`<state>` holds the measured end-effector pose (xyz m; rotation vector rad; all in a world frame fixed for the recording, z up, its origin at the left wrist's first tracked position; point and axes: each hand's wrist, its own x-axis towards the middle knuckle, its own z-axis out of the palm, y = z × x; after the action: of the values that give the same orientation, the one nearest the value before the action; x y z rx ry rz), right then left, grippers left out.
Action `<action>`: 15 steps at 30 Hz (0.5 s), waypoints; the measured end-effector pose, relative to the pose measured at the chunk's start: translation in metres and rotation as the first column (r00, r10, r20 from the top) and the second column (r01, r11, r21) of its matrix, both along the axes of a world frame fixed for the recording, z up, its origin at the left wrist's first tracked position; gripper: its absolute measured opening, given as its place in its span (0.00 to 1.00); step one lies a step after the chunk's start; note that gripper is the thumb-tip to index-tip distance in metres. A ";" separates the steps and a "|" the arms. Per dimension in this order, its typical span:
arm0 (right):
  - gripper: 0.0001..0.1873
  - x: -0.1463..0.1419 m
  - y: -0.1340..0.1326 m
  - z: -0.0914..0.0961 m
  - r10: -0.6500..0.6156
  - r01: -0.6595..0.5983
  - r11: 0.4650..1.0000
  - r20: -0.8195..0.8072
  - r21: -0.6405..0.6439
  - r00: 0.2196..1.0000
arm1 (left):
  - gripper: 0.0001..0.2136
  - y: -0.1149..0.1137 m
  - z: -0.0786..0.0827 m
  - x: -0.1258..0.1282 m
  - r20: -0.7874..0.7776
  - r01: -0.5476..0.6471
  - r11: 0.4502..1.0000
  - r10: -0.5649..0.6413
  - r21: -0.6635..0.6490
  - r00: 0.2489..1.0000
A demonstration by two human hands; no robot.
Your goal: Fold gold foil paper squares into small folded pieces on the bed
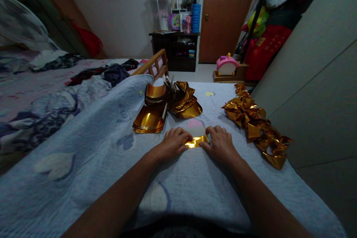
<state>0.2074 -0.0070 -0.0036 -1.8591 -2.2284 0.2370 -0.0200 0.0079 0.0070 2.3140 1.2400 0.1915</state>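
Glossy gold foil paper (196,141) on a matt, quilted pale-blue cloth blanket (92,156); wooden door (223,18).

Dim room, glare on gold foil (196,141), edges warped, perhaps soft.

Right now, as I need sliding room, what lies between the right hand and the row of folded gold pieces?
Nothing but bare blue quilt, in the head view, between the right hand and the folded gold pieces.

Open stretch of bed (83,148) toward the near edge and along the left side. Blocked toward the far edge by stacked gold foil sheets (164,106). Hemmed in along the right edge by folded gold pieces (256,122), wall (315,81) just beyond.
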 end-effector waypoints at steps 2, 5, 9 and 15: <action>0.18 0.008 0.002 -0.001 -0.006 0.006 1.000 0.000 -0.010 1.000 | 0.13 0.000 0.001 0.000 -0.003 -0.005 1.000 0.005 -0.006 1.000; 0.20 0.019 0.005 -0.002 -0.042 0.042 0.999 0.003 -0.033 0.999 | 0.13 0.000 0.002 0.000 -0.004 -0.014 1.000 0.014 -0.011 1.000; 0.20 0.029 0.008 -0.004 -0.032 0.030 0.998 -0.031 -0.063 0.999 | 0.13 -0.001 0.001 0.000 -0.002 -0.018 1.000 0.018 -0.008 1.000; 0.09 0.026 0.008 -0.003 0.065 -0.057 0.997 -0.175 0.051 0.982 | 0.13 -0.002 0.002 0.000 0.020 0.000 1.000 -0.001 0.017 1.000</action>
<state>0.2337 0.0007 -0.0065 -1.6778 -2.1543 0.3451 -0.0205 0.0057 0.0088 2.3208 1.2325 0.2252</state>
